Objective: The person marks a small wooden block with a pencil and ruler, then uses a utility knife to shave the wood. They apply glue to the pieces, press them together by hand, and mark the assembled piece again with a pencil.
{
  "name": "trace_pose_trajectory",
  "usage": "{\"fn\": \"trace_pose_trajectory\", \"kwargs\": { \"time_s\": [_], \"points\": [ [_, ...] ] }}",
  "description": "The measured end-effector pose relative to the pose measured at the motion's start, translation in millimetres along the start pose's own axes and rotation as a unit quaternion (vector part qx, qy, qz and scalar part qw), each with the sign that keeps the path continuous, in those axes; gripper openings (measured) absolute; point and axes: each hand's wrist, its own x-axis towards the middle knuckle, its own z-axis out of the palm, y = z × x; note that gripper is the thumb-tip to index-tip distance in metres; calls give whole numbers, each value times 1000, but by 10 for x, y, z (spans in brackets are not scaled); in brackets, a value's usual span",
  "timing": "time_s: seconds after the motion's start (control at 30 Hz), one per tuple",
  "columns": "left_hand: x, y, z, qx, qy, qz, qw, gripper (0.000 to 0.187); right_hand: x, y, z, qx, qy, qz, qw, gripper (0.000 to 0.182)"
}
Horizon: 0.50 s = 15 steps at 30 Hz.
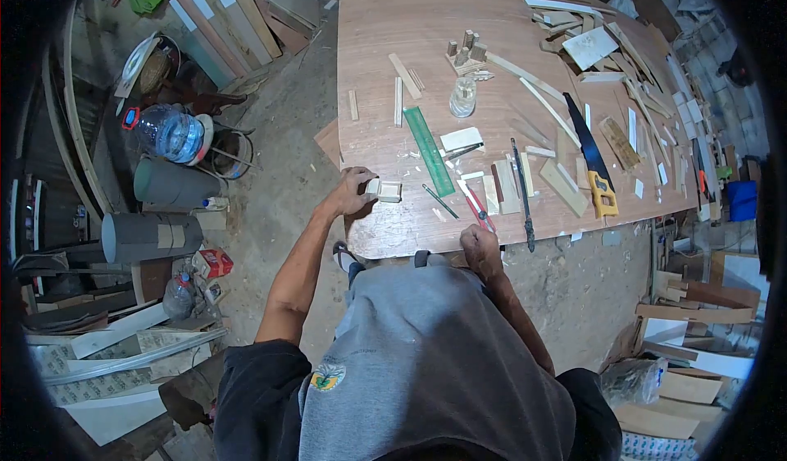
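Left hand (354,192): curling closed around a small pale wood block (373,187) at the near-left edge of the workbench (393,18), fingers wrapping its left end.
Wood block: squared, light and raw-cut, lying flat left of the green ruler (429,151); touching a second small block (391,191) on its right, the pair's long axis running across the bench edge toward the ruler.
Right hand (479,248): resting knuckles-up on the near rim of the workbench, right of the green ruler's near end; fingers folded under, too hidden to tell whether holding anything.
Workbench: broad reddish-brown plywood sheet, smooth grain, rounded near corner, carrying scattered offcuts.
Green ruler: flat plastic strip, lying diagonally, near end pointing toward the person.
Red-handled tool (475,207): thin, lying just right of the ruler's near end, close to the right hand.
Handsaw (592,162): dark blade, yellow handle, well right of the ruler, handle toward the bench's near edge.
Clear jar (463,96): round, see-through, standing beyond the ruler's far end; contents too small to tell.
Water bottle (168,131): large clear plastic, lying on the floor well left of the ruler.
Grey tubes (152,235): two smooth cylinders lying on the floor near the bottle.
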Motion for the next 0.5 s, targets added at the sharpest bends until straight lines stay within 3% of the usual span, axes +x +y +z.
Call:
{"fn": "trace_pose_trajectory", "kwargs": {
  "time_s": [0.17, 0.37, 0.47, 0.5],
  "points": [
    [-119, 213, -43, 7, 3, -14, 1000, 52, 2, -122, -32, -9, -18, 37, 999, 18],
    [-243, 310, -32, -23, 37, -17, 999, 63, 16, 4, 68, 31, 20, -11, 999, 14],
    [-339, 267, -88, -45, 117, -11, 992, 62, 36, -1, 16, 40, -27, -14, 999, 15],
    [-372, 213, -100, -67, 127, -68, 987, 59, 44, -4, 13, 29, -24, -4, 999, 16]
  ]
}}
